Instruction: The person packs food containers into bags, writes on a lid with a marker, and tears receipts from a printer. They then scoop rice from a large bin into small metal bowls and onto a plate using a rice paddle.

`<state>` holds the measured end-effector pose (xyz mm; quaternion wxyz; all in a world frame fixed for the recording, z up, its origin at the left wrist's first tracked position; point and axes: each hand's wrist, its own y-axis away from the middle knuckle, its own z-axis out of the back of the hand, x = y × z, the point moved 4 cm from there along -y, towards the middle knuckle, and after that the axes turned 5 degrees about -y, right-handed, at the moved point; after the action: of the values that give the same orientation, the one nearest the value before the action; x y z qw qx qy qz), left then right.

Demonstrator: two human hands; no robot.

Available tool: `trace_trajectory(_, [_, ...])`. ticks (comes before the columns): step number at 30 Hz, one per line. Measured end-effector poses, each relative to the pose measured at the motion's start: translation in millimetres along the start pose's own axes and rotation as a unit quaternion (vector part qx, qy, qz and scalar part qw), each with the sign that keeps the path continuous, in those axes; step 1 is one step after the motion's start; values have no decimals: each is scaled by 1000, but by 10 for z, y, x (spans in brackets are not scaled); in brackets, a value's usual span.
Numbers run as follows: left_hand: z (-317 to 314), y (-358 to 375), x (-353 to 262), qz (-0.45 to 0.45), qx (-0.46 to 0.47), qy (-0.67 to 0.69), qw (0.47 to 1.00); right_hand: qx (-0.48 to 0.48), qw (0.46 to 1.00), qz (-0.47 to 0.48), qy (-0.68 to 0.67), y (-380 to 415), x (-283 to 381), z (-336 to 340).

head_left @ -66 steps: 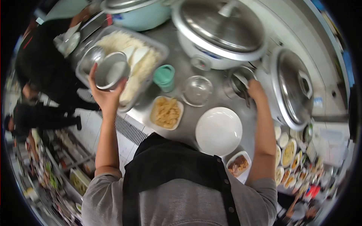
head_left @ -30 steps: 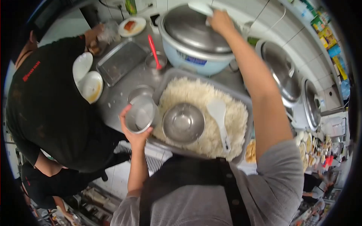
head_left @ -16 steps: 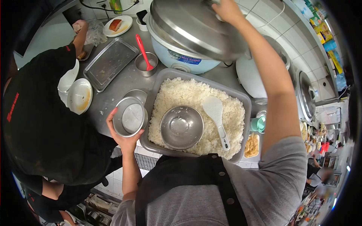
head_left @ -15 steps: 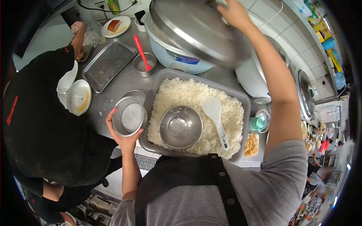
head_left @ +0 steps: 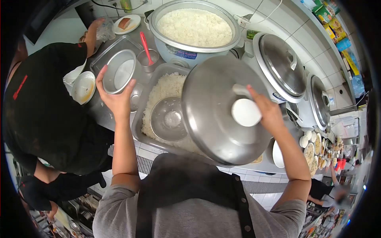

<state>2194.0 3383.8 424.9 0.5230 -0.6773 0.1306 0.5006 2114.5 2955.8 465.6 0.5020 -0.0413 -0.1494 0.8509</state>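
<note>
While left hand (head_left: 115,99) cups steel bowl (head_left: 118,71), right hand (head_left: 270,115) grips cooker lid (head_left: 214,115).

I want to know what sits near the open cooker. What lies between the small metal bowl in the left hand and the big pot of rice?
In the head view, a small steel cup with a red spoon stands between the metal bowl in the left hand and the rice pot.

The lid (head_left: 214,111) hangs over the rice tray (head_left: 139,119), open cooker (head_left: 194,29) behind.

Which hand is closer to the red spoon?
Left. The left hand, holding a small metal bowl, is just beside the red spoon. The right hand holds the big lid, farther away.
</note>
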Motion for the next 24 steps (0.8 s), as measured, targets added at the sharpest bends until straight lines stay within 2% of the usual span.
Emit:
trace_trajectory(2, [-40,97,-131,26,-31,34,999,43,999,5,-10,-56,90,-218])
trace_trajectory(4, [-56,252,-183,24,-40,55,997,47,999,27,1,-135,146,-456])
trace_trajectory(8, [19,566,-378,32,-26,50,998,79,996,49,0,-248,101,-877])
trace_trajectory(12, [223,650,-363,19,10,-15,1000,94,993,52,-46,-318,90,-972])
trace_trajectory(13, [237,633,-355,31,47,-17,998,91,993,55,-47,-376,111,-906])
trace_trajectory(15, [247,585,-264,57,107,-6,993,150,979,37,-132,-499,143,-732])
trace_trajectory(16, [259,543,-205,54,106,-6,993,147,980,38,-131,-565,92,-692])
trace_trajectory(18, [199,458,-49,91,173,54,979,123,961,72,-238,-724,-74,-576])
trace_trajectory(19, [146,415,24,128,187,95,969,117,962,69,-237,-841,-196,-475])
trace_trajectory(20, [136,334,204,67,193,27,978,171,954,61,-238,-992,-328,-369])
trace_trajectory(21, [76,263,312,94,211,56,971,224,944,52,-236,-1195,-394,-275])
trace_trajectory(23, [-133,163,568,137,235,140,952,270,913,-130,-277,-1688,-527,-137])
trace_trajectory(24, [-235,79,672,130,239,138,952,220,929,-148,-257,-1993,-566,-132])
